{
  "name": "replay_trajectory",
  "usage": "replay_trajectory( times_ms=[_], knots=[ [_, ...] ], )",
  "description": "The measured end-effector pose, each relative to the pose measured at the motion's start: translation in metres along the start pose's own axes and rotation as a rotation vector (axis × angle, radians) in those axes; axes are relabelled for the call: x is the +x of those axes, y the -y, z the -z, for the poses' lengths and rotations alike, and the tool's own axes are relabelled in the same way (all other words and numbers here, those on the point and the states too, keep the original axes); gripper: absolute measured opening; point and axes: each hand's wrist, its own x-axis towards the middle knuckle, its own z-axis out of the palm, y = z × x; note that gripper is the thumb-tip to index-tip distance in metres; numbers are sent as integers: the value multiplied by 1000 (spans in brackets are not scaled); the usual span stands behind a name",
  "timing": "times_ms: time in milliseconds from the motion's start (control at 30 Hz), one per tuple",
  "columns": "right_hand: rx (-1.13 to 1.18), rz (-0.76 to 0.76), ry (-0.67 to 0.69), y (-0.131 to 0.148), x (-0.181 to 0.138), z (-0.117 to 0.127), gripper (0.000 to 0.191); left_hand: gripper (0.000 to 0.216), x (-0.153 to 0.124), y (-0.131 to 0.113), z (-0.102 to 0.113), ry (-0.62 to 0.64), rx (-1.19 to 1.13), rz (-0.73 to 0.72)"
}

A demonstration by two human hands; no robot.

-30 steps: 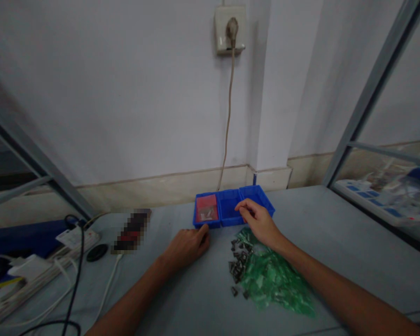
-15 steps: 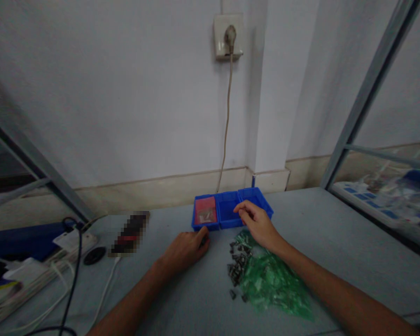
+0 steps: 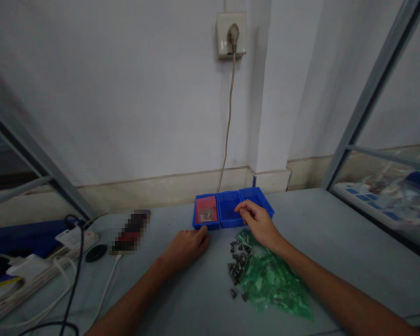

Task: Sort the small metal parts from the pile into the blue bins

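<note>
Three small blue bins (image 3: 231, 217) stand in a row at the back of the grey table. The left bin holds a red bag (image 3: 206, 208) with small parts. My left hand (image 3: 187, 245) rests on the table with fingers curled, its fingertips touching the front of the left bin. My right hand (image 3: 259, 221) hovers at the front edge of the middle and right bins, fingers pinched together; what they hold is too small to make out. Below it lies a heap of green plastic pieces (image 3: 273, 280) with several small dark metal parts (image 3: 236, 266) along its left side.
A wall socket (image 3: 231, 35) with a plug and cable is above the bins. A power strip, white and black cables (image 3: 70, 261) and a black round object (image 3: 95, 253) lie at the left. Slanted metal frame bars stand at both sides. A neighbouring bench with trays (image 3: 388, 205) is at right.
Both hands stay almost in place. The right hand's fingers shifted slightly at the bins' front edge. The view wobbled a little.
</note>
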Motion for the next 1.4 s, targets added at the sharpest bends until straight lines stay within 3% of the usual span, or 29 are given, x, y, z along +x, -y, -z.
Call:
replay_trajectory(
  times_ms=[667, 967, 1400],
  knots=[
    [52, -26, -14, 0, 1, 0, 21, 17, -1, 1, -4, -18, -2, -20],
    [595, -162, 10, 9, 2, 0, 22, 19, -2, -3, -2, -35, -3, -40],
    [598, -256, 2, 7, 1, -1, 22, 19, -1, -2, 0, -31, -92, -15]
  ],
)
